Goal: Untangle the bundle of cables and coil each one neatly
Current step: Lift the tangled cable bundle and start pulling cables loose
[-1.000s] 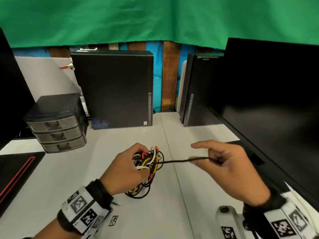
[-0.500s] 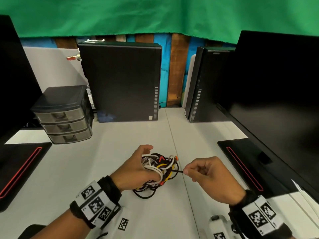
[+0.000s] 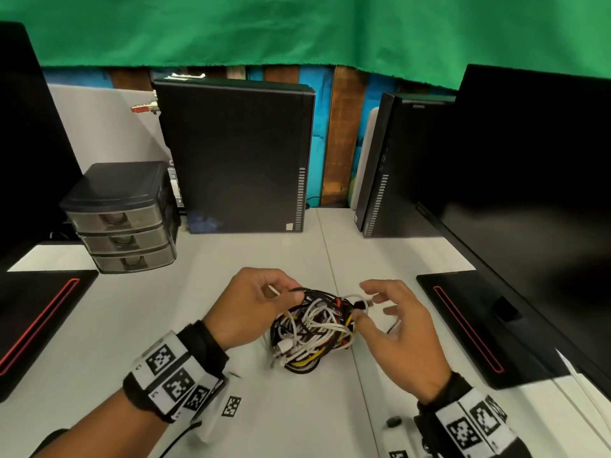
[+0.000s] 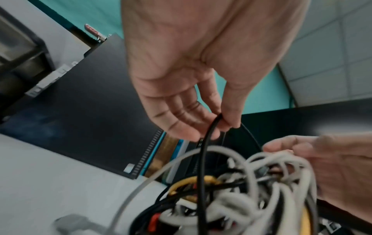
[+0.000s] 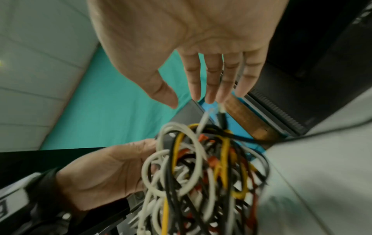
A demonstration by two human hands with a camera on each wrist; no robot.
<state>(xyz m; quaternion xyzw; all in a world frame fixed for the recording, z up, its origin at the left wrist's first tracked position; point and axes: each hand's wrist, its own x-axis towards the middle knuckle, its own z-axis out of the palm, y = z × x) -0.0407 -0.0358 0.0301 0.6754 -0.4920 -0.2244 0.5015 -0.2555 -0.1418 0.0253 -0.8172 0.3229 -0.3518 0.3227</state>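
A tangled bundle of cables, a rounded knot of thin white, black, yellow and red rubbery cords, sits just above a smooth pale grey bench, between two hands. The left hand is at the bundle's left side, thumb and fingers pinching a loop of black cable that rises up out of the knot. The right hand hovers at the bundle's right side with fingers straight and spread, gripping nothing. A black plug end sticks out of the bundle's upper right, pointing toward the right fingertips. Both wrists wear bands printed with black-and-white square markers.
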